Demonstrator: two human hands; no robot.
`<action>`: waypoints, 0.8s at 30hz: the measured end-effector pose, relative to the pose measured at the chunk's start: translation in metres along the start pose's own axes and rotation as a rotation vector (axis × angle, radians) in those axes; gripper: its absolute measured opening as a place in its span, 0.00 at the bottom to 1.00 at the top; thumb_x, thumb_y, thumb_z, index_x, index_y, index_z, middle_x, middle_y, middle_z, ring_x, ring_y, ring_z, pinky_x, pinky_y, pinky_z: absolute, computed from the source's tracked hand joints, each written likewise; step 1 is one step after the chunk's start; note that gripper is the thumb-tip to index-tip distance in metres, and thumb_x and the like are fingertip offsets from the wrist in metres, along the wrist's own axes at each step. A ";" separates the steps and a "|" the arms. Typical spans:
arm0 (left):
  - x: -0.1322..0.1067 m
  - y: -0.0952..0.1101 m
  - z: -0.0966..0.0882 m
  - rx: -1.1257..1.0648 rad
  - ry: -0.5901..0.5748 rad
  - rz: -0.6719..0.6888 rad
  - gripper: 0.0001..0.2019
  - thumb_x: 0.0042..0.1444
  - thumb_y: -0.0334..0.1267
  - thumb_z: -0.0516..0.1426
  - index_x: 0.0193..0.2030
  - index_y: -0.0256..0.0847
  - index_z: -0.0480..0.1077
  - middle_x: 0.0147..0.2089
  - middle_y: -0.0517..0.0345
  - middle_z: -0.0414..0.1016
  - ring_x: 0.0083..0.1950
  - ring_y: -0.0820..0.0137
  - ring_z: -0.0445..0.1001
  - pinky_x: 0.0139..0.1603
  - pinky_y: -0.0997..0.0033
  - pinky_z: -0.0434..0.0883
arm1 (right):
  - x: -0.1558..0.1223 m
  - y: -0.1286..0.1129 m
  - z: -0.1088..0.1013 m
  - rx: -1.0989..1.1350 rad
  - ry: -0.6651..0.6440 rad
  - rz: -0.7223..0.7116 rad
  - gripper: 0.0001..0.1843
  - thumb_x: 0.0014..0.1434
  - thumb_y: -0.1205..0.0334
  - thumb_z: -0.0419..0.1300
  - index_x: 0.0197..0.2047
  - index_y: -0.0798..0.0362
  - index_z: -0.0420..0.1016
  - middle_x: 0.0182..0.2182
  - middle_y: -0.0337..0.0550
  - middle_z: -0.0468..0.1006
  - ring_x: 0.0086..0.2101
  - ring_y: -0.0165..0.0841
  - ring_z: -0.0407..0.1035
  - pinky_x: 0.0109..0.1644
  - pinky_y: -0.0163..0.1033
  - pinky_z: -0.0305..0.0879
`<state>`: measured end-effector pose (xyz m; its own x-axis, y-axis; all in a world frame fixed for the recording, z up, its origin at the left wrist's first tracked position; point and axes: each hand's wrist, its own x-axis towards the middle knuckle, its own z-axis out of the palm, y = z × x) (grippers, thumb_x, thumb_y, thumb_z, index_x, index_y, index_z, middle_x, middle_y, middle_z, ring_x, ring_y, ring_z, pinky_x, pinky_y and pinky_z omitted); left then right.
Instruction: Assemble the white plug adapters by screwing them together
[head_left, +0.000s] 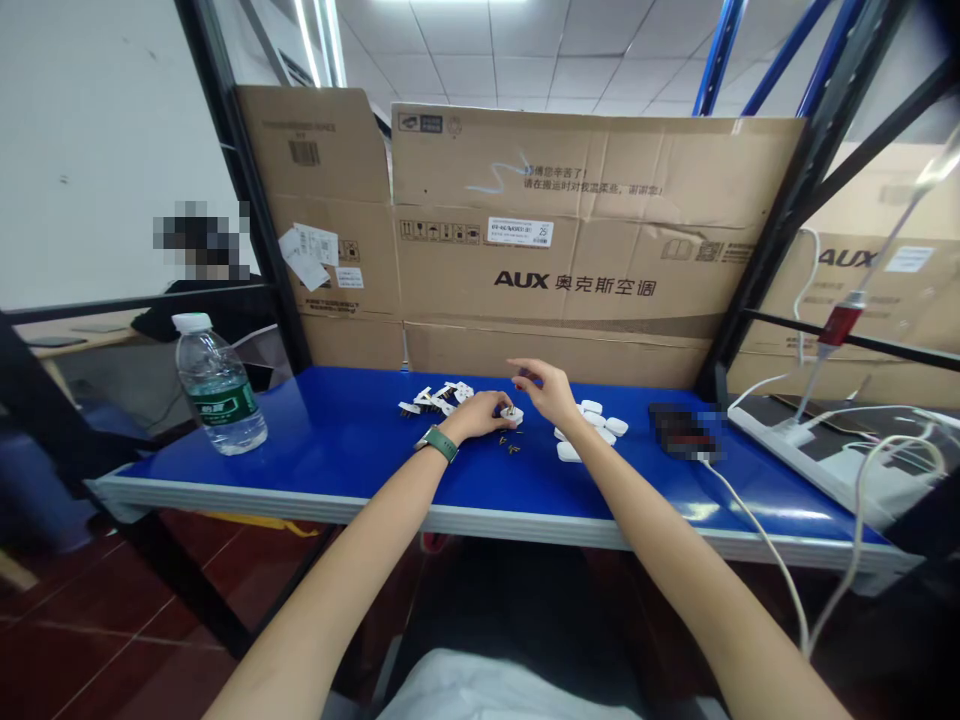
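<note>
My left hand [480,412] grips a small white plastic part [513,417] with its fingertips, just above the blue tabletop. Small metal pieces seem to stand up from that part. Over it hovers my right hand [547,388], thumb and fingers curled together around a tiny dark-red thing too small to name. Several small brass-coloured pieces [514,449] lie in front of the held part. Beyond my left hand is a heap of white parts with dark and brass pins [439,398]. Several smooth white covers [570,452] sit beside my right forearm, which partly hides them.
A water bottle [221,390] stands at the left of the blue table [330,440]. A dark, blurred-out device [682,430] with a white cable lies at the right, near a power strip [795,435]. Cardboard [570,250] walls off the back. Another person [206,290] sits far left.
</note>
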<state>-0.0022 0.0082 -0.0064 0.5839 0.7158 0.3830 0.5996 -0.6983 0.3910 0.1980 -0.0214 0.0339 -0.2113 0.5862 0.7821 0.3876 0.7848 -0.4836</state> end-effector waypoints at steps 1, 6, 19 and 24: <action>0.000 0.000 0.000 0.003 0.001 -0.003 0.18 0.54 0.48 0.68 0.49 0.42 0.76 0.48 0.52 0.81 0.45 0.60 0.78 0.45 0.67 0.72 | 0.000 0.000 0.001 -0.025 0.024 -0.005 0.16 0.63 0.60 0.62 0.53 0.48 0.83 0.36 0.42 0.81 0.34 0.35 0.75 0.46 0.42 0.75; -0.001 0.001 -0.001 -0.009 0.001 -0.001 0.18 0.55 0.48 0.68 0.47 0.42 0.76 0.48 0.52 0.81 0.46 0.60 0.79 0.46 0.67 0.72 | 0.000 -0.006 0.002 -0.068 0.077 0.022 0.17 0.63 0.55 0.64 0.53 0.50 0.83 0.37 0.45 0.81 0.34 0.35 0.74 0.44 0.41 0.74; 0.000 0.000 0.000 -0.018 -0.005 -0.013 0.17 0.54 0.48 0.68 0.47 0.42 0.76 0.47 0.53 0.81 0.44 0.61 0.78 0.44 0.67 0.72 | 0.000 -0.008 0.000 0.003 0.009 0.046 0.15 0.59 0.54 0.67 0.48 0.50 0.84 0.37 0.44 0.79 0.34 0.34 0.73 0.43 0.40 0.74; 0.001 0.001 0.000 0.000 -0.001 -0.015 0.19 0.54 0.47 0.68 0.48 0.41 0.76 0.48 0.52 0.82 0.44 0.61 0.78 0.43 0.68 0.71 | -0.002 -0.012 -0.001 0.101 -0.049 0.053 0.19 0.66 0.56 0.57 0.57 0.50 0.79 0.43 0.47 0.82 0.40 0.36 0.77 0.49 0.43 0.75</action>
<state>-0.0013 0.0081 -0.0054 0.5753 0.7261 0.3765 0.6084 -0.6876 0.3963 0.1953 -0.0321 0.0382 -0.2368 0.6349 0.7354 0.3075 0.7670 -0.5631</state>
